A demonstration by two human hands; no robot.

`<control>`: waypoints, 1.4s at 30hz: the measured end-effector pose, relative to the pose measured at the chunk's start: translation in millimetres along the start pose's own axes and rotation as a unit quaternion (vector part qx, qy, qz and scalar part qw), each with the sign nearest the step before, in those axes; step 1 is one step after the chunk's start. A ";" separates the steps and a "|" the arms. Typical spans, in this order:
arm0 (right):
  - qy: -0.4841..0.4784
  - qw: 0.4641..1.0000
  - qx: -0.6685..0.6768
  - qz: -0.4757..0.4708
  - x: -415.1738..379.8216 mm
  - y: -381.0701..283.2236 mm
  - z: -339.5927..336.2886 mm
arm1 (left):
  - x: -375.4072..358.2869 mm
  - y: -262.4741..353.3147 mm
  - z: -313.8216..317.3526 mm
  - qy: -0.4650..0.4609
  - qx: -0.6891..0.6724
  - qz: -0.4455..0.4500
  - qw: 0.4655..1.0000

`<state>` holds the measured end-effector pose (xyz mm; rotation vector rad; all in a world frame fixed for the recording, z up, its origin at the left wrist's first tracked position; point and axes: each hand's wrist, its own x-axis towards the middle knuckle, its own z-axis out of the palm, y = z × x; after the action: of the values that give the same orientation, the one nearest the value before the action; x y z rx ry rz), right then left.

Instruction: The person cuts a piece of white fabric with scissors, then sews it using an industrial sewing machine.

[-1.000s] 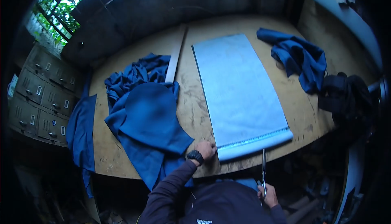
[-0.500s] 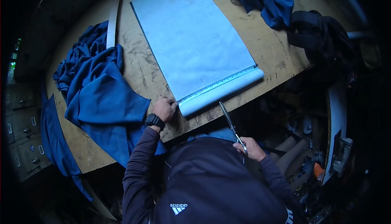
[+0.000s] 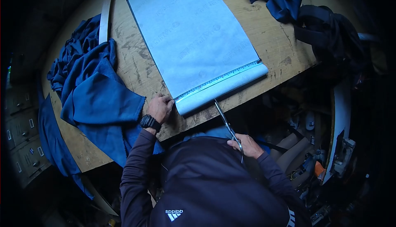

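A long white sheet (image 3: 189,33) with faint printed marks lies on the table, its near end curled into a roll (image 3: 225,87). Across it, just above the roll, runs a measuring tape (image 3: 218,79) with dark graduations. My left hand (image 3: 160,108), with a black watch on the wrist, rests on the table, its fingers closed at the tape's left end. Held low in front of my body, my right hand (image 3: 247,145) grips a pair of scissors (image 3: 225,120). The blades point up toward the table's front edge, near the rolled end.
Crumpled blue cloth (image 3: 99,99) covers the left of the wooden table (image 3: 280,58), partly hanging over the edge. A pale wooden strip (image 3: 106,16) lies beside it. More blue cloth (image 3: 284,0) and a black strapped item (image 3: 326,33) sit at the far right. Drawers (image 3: 24,132) stand left.
The view has shifted slightly, so the sheet and cloth sit a little further left. The scissors' tips stand nearer the rolled end. Both hands keep their hold.
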<state>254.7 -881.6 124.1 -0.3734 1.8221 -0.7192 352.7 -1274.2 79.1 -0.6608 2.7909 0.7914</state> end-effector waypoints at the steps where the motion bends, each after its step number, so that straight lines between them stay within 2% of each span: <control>1: -0.002 1.000 0.012 0.007 1.0 -2.0 -0.9 | 0.1 -2.6 2.2 0.002 -0.003 0.003 1.000; 13: 0.002 0.999 -0.023 -0.028 40.3 -15.6 2.2 | 0.8 4.2 -4.2 -0.009 0.004 -0.015 1.000; 19: -0.014 1.000 0.006 -0.022 42.4 -29.9 -3.4 | 1.1 -1.3 1.2 -0.012 0.004 -0.014 1.000; 25: 0.015 0.999 -0.018 -0.025 44.4 -23.8 2.4 | 0.8 -0.3 0.8 -0.007 -0.003 -0.013 1.000; 31: 0.005 1.000 -0.010 0.012 37.2 -33.7 -3.2 | 0.9 0.8 -0.4 -0.007 -0.006 -0.014 1.000; 42: 0.025 0.996 -0.085 -0.020 44.2 -25.3 2.9 | 1.7 2.5 -1.4 -0.010 0.006 -0.027 1.000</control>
<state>239.2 -927.0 106.9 -0.5098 1.9335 -0.6071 349.9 -1273.7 81.0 -0.7175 2.7452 0.7667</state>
